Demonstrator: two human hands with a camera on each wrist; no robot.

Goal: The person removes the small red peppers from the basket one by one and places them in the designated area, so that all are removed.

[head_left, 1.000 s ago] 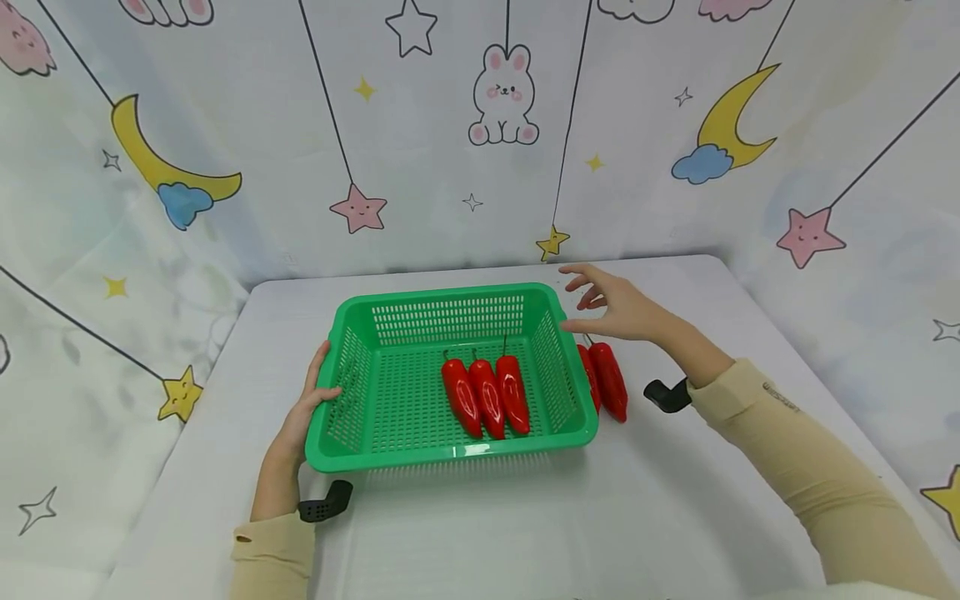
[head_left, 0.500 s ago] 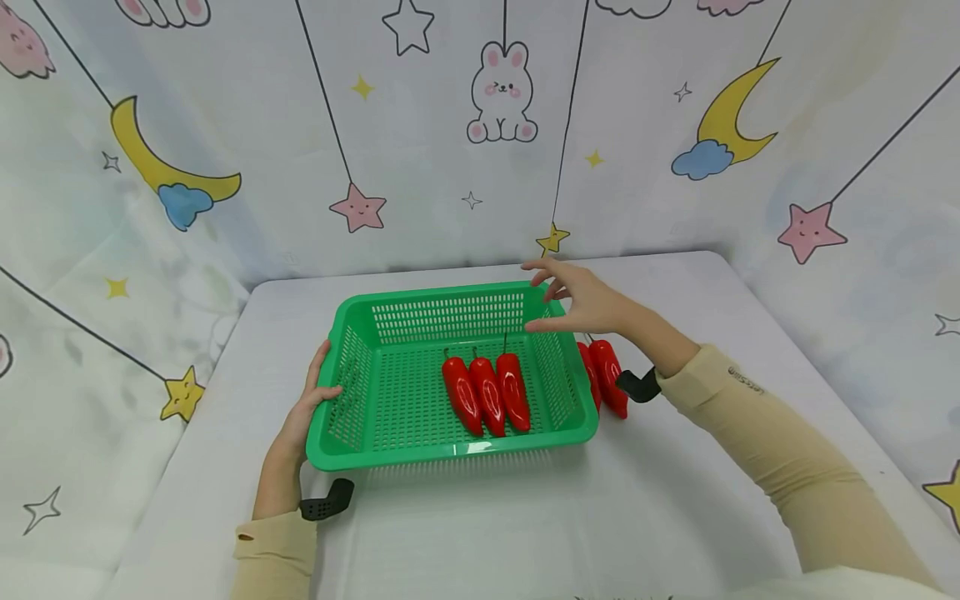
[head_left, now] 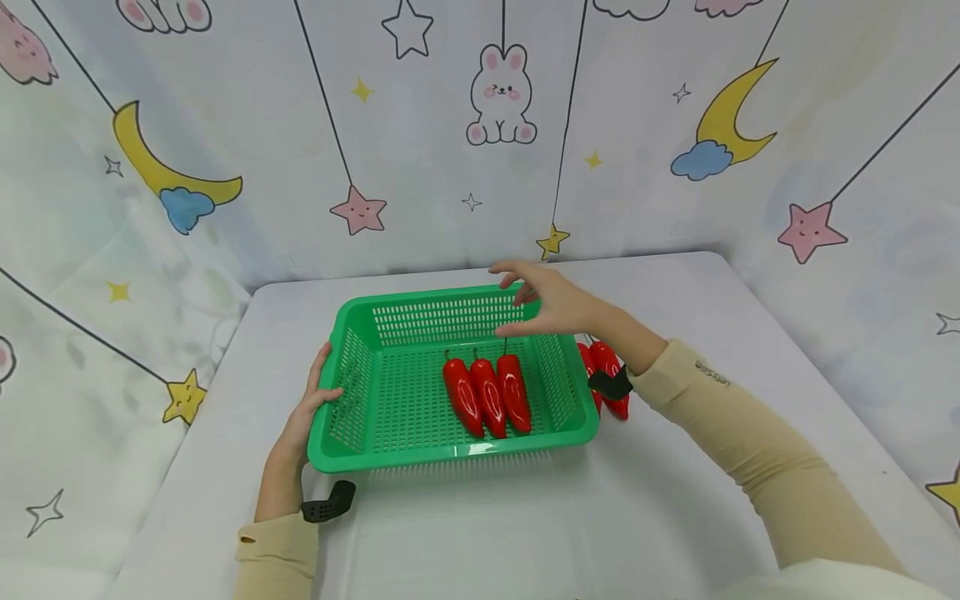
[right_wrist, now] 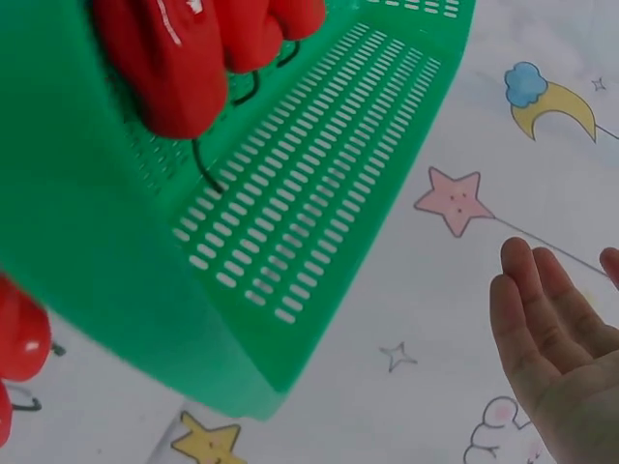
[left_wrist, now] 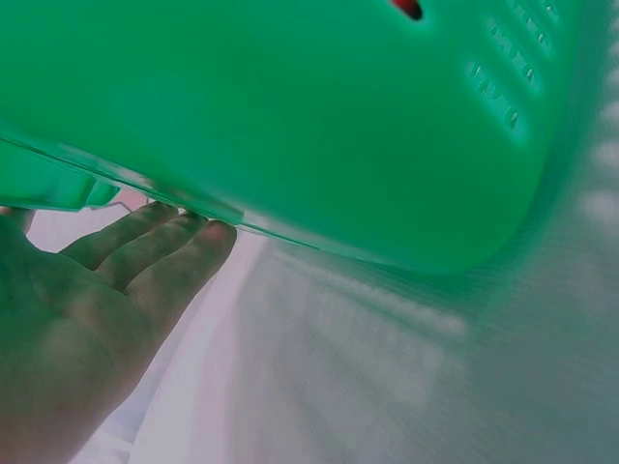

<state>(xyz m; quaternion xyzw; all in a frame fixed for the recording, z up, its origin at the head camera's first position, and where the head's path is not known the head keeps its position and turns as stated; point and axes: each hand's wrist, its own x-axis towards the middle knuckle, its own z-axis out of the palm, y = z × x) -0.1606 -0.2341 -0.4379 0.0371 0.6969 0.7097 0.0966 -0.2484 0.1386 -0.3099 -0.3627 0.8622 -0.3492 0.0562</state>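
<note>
A green plastic basket (head_left: 453, 456) with slotted walls takes up the middle of the white table. My left hand (head_left: 302, 417) holds its left side, the thumb over the rim and the fingers along the outside; in the left wrist view those fingers lie against the green wall. Inside the basket, three glossy red chili peppers (head_left: 489, 398) rest side by side toward the right, stems pointing away from me. Over the basket's far right part hovers my right hand (head_left: 558, 304), fingers and thumb spread apart, nothing between them.
On the table against the basket's right side lie more red chili peppers (head_left: 617, 407), partly hidden by my right wrist and the rim. A patterned cloth wall (head_left: 420, 150) rises behind the table (head_left: 465, 533) and at both sides.
My right hand has moved left, from beside the basket's right rim to above its far right part. The left hand, the basket and the peppers have stayed put.
</note>
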